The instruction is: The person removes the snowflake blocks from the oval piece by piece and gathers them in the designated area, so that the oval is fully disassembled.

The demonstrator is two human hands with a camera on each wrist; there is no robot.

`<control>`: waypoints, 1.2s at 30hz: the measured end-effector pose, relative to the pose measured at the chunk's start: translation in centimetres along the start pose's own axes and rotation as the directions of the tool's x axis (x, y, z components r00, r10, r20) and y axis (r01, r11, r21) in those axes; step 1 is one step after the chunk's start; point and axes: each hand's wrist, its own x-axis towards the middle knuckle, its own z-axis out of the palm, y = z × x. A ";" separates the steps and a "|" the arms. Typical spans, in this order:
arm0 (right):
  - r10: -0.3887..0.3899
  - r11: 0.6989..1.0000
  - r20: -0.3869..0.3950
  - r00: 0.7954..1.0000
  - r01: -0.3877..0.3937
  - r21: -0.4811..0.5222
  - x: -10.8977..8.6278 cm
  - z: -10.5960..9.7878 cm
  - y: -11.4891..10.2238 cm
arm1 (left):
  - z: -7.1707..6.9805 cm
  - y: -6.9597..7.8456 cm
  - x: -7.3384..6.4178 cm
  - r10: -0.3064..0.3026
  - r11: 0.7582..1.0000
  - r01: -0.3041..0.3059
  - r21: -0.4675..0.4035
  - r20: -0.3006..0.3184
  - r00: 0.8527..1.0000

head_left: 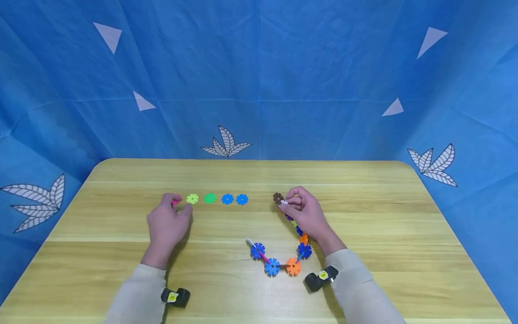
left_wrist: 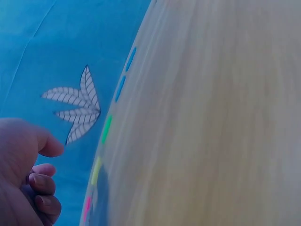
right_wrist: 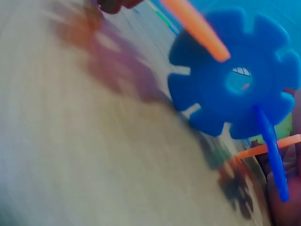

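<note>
Right hand point(head_left: 307, 213) is pinching a white disc point(head_left: 284, 203) at the end of a disc chain point(head_left: 293, 266); left hand point(head_left: 167, 222) is hovering by a pink disc point(head_left: 176, 201).

The chain is curving over the table point(head_left: 364, 180) beside the right hand; a brown disc point(head_left: 278, 197) is lying just past the pinch, whether joined on being unclear. The slotted pieces are probably light, stiff, smooth plastic, asking for a rim hold; joints may be loosening under a sideways pull. The right forearm is angling inward. The left thumb and forefinger are standing apart, seemingly holding nothing, near a lime disc point(head_left: 192, 198), green disc point(head_left: 210, 198) and two blue discs point(head_left: 227, 199).
</note>
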 end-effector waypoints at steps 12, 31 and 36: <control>-0.050 0.998 0.002 0.999 0.050 -0.044 -0.1 0.5 -0.1 | 2.0 2.1 0.2 0.099 0.994 -0.098 -0.038 0.011 0.995; -0.138 0.981 0.021 0.990 0.139 -0.134 -1.1 0.6 -3.2 | 4.4 5.6 -0.7 0.189 0.979 -0.179 -0.092 0.111 0.976; -0.186 0.975 0.029 0.982 0.188 -0.118 -1.0 0.7 -3.1 | 5.1 7.1 -1.2 0.240 0.966 -0.219 -0.141 0.161 0.957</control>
